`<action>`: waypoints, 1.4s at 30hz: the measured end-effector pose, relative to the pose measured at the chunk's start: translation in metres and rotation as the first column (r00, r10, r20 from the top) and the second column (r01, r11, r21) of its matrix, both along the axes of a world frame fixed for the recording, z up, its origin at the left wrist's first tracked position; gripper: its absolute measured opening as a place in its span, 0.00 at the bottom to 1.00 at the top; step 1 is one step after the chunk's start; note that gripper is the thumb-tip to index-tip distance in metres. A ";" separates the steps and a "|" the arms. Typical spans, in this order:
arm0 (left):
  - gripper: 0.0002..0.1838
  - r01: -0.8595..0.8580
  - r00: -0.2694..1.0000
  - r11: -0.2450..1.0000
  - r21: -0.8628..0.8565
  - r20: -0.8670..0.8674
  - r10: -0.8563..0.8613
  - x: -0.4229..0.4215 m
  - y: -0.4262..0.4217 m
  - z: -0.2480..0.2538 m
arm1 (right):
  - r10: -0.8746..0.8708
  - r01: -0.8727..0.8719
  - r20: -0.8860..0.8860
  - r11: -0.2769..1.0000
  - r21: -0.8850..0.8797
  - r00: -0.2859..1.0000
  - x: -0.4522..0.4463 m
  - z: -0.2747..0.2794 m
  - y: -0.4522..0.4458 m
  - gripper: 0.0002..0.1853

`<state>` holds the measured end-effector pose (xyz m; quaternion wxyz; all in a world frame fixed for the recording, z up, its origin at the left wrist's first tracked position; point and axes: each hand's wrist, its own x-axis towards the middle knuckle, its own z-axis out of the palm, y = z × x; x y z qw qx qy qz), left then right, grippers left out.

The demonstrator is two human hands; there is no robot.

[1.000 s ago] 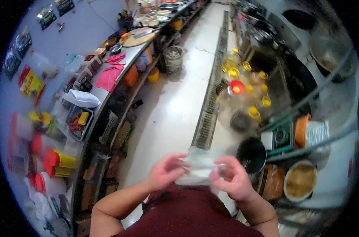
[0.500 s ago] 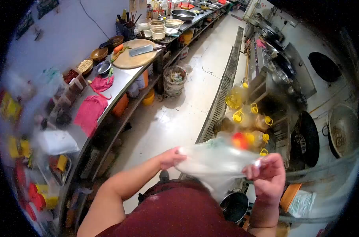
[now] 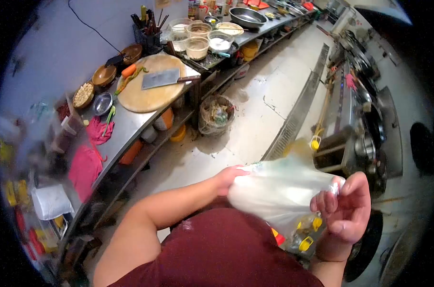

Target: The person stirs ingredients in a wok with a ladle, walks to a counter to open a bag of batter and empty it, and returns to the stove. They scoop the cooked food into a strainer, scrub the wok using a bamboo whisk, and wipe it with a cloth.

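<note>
Bunched a second ago, the plastic bag (image 3: 276,189) has been drawn out wide before the maroon shirt (image 3: 226,248), one edge clamped by the fingers of the left hand (image 3: 228,181) (partly hidden), the other by the right hand (image 3: 345,205), so it seems held spread.

Looks like thin, cloudy, glossy plastic in the bag (image 3: 279,189). Shows smooth, matt wood in the chopping board (image 3: 147,100), dull metal in the cleaver blade (image 3: 159,79), shinier metal along the worktop (image 3: 124,124), matt cloth in the rag (image 3: 84,172), glossy floor (image 3: 255,131).
</note>
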<state>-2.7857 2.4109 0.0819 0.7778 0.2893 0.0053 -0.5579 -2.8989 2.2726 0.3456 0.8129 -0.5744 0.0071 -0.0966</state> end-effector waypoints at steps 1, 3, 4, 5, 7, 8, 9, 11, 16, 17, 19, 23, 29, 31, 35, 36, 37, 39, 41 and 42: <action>0.21 -0.065 0.997 0.993 -0.100 0.038 0.069 0.023 -0.006 0.007 | 0.065 -0.065 0.029 0.998 0.004 0.998 0.023 0.008 -0.008 0.26; 0.22 -0.165 0.986 0.982 -0.087 0.024 0.167 0.075 -0.016 0.017 | 0.253 -0.233 0.193 0.965 -0.121 0.948 0.078 0.024 -0.029 0.28; 0.24 -0.237 0.971 0.970 -0.059 0.008 0.237 0.101 -0.018 0.021 | 0.263 -0.230 0.265 0.962 -0.150 0.928 0.107 0.031 -0.031 0.29; 0.25 -0.207 0.970 0.974 -0.094 0.113 0.217 0.131 -0.019 0.025 | 0.273 -0.225 0.336 0.958 -0.175 0.901 0.136 0.038 -0.033 0.31; 0.24 -0.256 0.949 0.954 -0.159 0.146 0.279 0.181 -0.025 0.031 | 0.288 -0.257 0.337 0.957 -0.136 0.896 0.187 0.058 -0.027 0.33; 0.24 -0.282 0.929 0.932 -0.227 0.177 0.324 0.207 -0.027 0.034 | 0.311 -0.279 0.325 0.950 -0.142 0.893 0.216 0.054 -0.022 0.33; 0.23 -0.067 0.985 0.924 -0.376 -0.175 0.000 0.230 -0.021 0.035 | 0.334 -0.302 0.314 0.942 -0.148 0.889 0.245 0.050 -0.016 0.32; 0.23 0.019 0.997 0.914 -0.406 -0.063 -0.048 0.268 -0.023 0.030 | 0.337 -0.315 0.258 0.941 -0.122 0.906 0.304 0.044 0.002 0.30; 0.23 0.021 0.976 0.942 -0.335 0.211 0.054 0.378 -0.012 0.020 | 0.474 -0.440 0.154 0.873 -0.211 0.867 0.451 0.049 0.030 0.30; 0.23 0.025 0.975 0.939 -0.344 0.216 0.053 0.400 -0.006 0.020 | 0.501 -0.467 0.121 0.855 -0.226 0.857 0.481 0.056 0.040 0.31; 0.23 0.025 0.967 0.935 -0.355 0.248 0.068 0.445 0.009 0.027 | 0.537 -0.512 0.101 0.836 -0.197 0.838 0.540 0.067 0.060 0.31; 0.23 0.042 0.957 0.926 -0.374 0.281 0.070 0.510 0.023 0.032 | 0.605 -0.598 0.028 0.792 -0.124 0.795 0.646 0.058 0.112 0.29; 0.23 0.033 0.954 0.905 -0.424 0.283 0.098 0.573 0.033 0.028 | 0.668 -0.673 -0.077 0.738 -0.059 0.740 0.760 0.009 0.173 0.25; 0.23 0.015 0.954 0.899 -0.439 0.276 0.119 0.589 0.038 0.024 | 0.664 -0.680 -0.164 0.730 -0.071 0.730 0.794 -0.005 0.188 0.22; 0.23 -0.026 0.952 0.886 -0.463 0.259 0.163 0.611 0.050 0.016 | 0.627 -0.662 -0.247 0.744 -0.089 0.739 0.841 -0.032 0.220 0.17; 0.23 -0.034 0.950 0.883 -0.468 0.260 0.174 0.615 0.052 0.014 | 0.633 -0.671 -0.261 0.735 -0.093 0.729 0.851 -0.038 0.225 0.17; 0.23 -0.043 0.949 0.878 -0.476 0.255 0.185 0.621 0.054 0.012 | 0.626 -0.664 -0.276 0.745 -0.066 0.730 0.861 -0.044 0.228 0.15; 0.23 -0.062 0.948 0.868 -0.492 0.244 0.206 0.628 0.057 0.010 | 0.585 -0.629 -0.300 0.774 -0.074 0.754 0.875 -0.056 0.239 0.10; 0.23 -0.076 0.947 0.862 -0.502 0.235 0.221 0.636 0.059 0.007 | 0.587 -0.638 -0.344 0.768 -0.048 0.733 0.891 -0.068 0.241 0.09; 0.23 -0.078 0.946 0.858 -0.507 0.235 0.225 0.639 0.060 0.007 | 0.588 -0.639 -0.367 0.769 -0.021 0.720 0.899 -0.073 0.243 0.08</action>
